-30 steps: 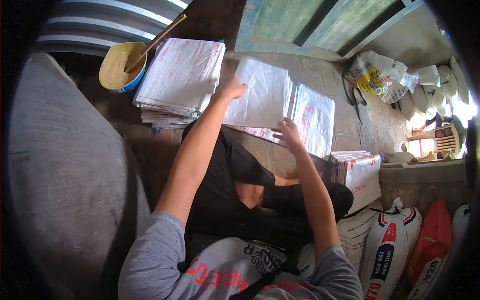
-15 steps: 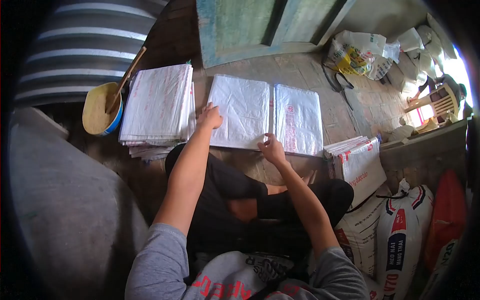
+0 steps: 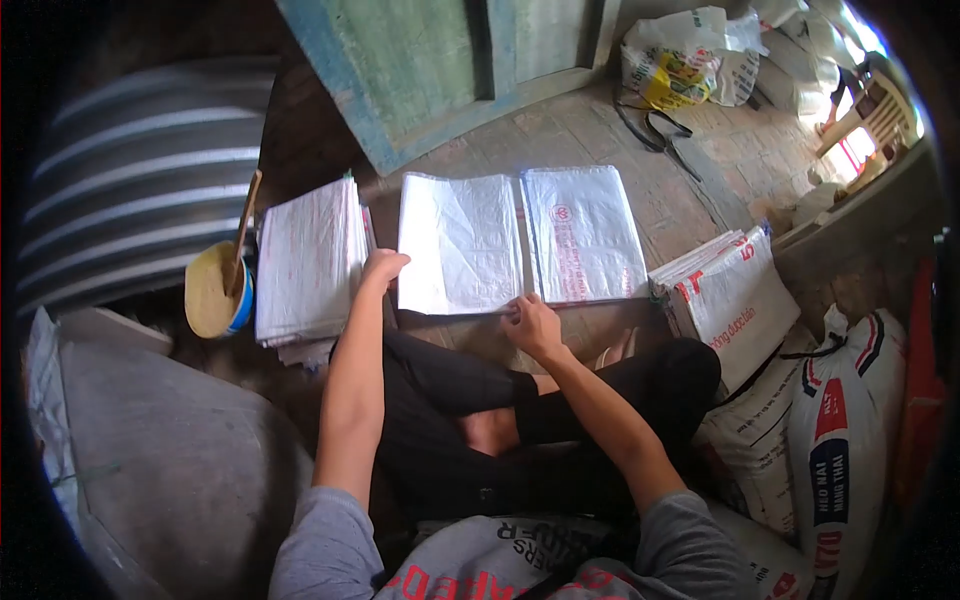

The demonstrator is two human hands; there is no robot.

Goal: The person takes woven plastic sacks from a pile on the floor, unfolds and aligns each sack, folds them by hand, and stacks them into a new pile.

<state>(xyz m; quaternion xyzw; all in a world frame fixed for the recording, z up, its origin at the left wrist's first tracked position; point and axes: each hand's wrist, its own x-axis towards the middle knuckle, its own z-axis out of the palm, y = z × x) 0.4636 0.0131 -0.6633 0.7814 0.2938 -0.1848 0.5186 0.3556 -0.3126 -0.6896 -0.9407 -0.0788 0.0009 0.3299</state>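
Observation:
Two flat white plastic sacks lie side by side on the floor, a left sack [image 3: 455,235] and a right sack [image 3: 585,235] with red print. My left hand [image 3: 383,270] is at the left sack's left edge, its fingers curled and its thumb over the rim. At the front edge, near the gap between the sacks, my right hand [image 3: 532,325] has its fingers pinched together on the left sack's corner. The left sack's left side looks slightly curled. Beside my left hand stands a pile of folded white sacks [image 3: 310,260].
Left of the pile is a yellow-and-blue tub [image 3: 210,292] with a stick [image 3: 243,225] in it. A second sack stack [image 3: 735,305] and filled sacks [image 3: 840,460] are at right. A blue-green wooden panel [image 3: 410,70] stands behind; corrugated metal [image 3: 150,190] is at upper left.
My left hand has moved from the left sack's upper surface to its left edge. My right hand has shifted to its front edge, fingers more closed. The head view has shifted and tilted.

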